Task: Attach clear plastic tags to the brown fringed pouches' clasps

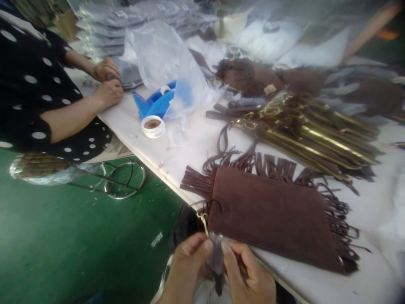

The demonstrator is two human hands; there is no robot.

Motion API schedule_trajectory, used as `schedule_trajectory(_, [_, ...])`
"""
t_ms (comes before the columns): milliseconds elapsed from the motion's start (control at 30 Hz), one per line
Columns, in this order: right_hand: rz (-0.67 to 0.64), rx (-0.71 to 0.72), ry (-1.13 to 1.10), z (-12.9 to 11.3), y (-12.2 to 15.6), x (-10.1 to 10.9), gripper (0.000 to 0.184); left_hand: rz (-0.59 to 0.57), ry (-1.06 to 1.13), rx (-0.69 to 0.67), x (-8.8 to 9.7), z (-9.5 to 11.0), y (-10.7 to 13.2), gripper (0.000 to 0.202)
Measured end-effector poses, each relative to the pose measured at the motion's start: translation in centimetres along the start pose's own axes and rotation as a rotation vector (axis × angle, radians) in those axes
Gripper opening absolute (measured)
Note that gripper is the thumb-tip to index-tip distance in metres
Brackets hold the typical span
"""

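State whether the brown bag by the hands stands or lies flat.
Lying flat: the brown bag rests broad side up on the table, fringe splayed.

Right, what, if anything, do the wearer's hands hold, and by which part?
A small grey piece, pinched near its top, left hand on one side, right hand on the other. Whether the gold clip is gripped too, I can't tell.

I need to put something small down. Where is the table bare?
On the table, between the tub and the fringed bag, though scraps lie near the edge; another patch is right of the bag. Crowded: beyond it, under gold hardware, and around the clear plastic.
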State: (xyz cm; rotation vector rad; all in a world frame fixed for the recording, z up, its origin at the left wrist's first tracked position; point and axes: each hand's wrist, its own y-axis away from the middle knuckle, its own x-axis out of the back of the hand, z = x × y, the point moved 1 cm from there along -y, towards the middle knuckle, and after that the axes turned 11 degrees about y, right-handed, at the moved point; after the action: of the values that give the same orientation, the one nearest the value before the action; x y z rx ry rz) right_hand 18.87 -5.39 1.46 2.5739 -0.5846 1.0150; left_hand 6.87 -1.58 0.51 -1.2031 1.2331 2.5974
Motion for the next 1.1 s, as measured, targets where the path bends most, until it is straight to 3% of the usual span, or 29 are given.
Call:
schedule_trajectory(167, [0.074,0.156,0.094,-0.2,0.0,-0.1,0.027,0.073,0.156,0.085,-0.6,-0.6,-0.9,0.032])
schedule_trajectory(400, [0.141,0.44,0.148,0.4,0.0,-0.5,0.018,-0.013,0.157,0.039,-2.0,0.1,-0.7,0.019])
schedule_trajectory(567, [0.121,0.489,0.208,1.0,0.3,-0.6,0.026,0.084,0.112,0.038,-1.4,-0.7,-1.2,0.029])
schedule_trajectory(700, [0.123,0.496,0.191,0.9,0.4,-0.7,0.022,0.194,0.09,0.011,-0.5,-1.7,-1.9,0.039])
schedule_trajectory(933, [0.129,0.38,0.064,0.6,0.2,-0.8,0.015,0.152,0.109,-0.073,-0.9,-2.0,-1.7,0.032])
schedule_trajectory(1100, [0.216,0.484,0.17,0.5,0.5,-1.1,0.017,0.149,0.005,-0.157,-1.3,-2.5,-1.3,0.032])
